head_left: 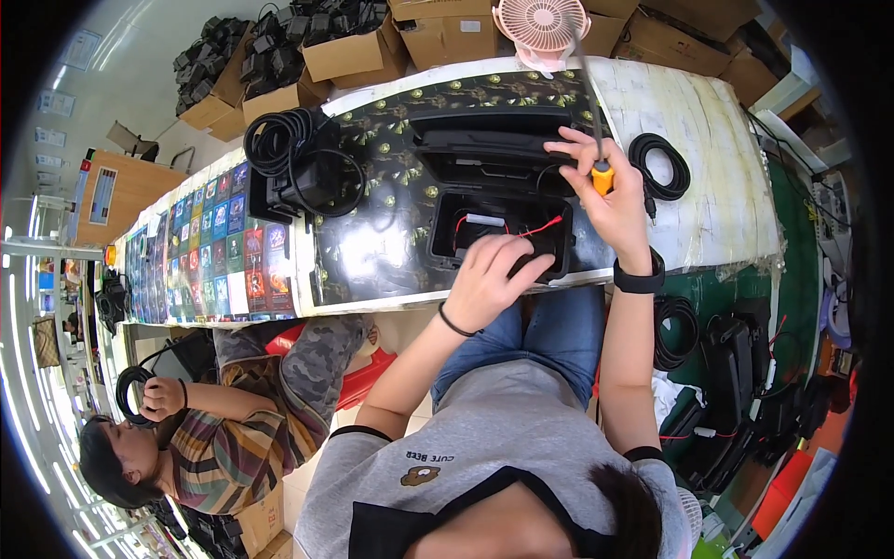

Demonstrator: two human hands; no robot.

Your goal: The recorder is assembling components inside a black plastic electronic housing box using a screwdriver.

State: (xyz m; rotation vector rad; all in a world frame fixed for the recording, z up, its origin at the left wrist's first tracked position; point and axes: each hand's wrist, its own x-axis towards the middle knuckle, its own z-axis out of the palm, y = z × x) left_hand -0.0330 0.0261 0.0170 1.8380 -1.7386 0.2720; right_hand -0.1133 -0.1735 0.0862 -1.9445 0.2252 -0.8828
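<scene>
A black plastic case (436, 244) lies on the table in front of me, its lid (484, 140) raised on the far side. Inside it are thin red wires with a red connector (557, 222) and a small white cylindrical piece (484, 220). My left hand (494, 272) reaches over the near edge with bent fingers; their tips go down into the case, and what they grip is hidden. Beside the lid's right end, my right hand (610, 191) is closed around a screwdriver with a yellow-orange handle (603, 177). Its long shaft points away from me.
Coiled black cables lie left (279, 140) and right (659, 166) of the case. A pink fan (542, 23) stands at the far edge, before cardboard boxes (354, 56) and black parts. On the left a seated person (214, 429) holds a cable coil. More black cases (731, 373) are at right.
</scene>
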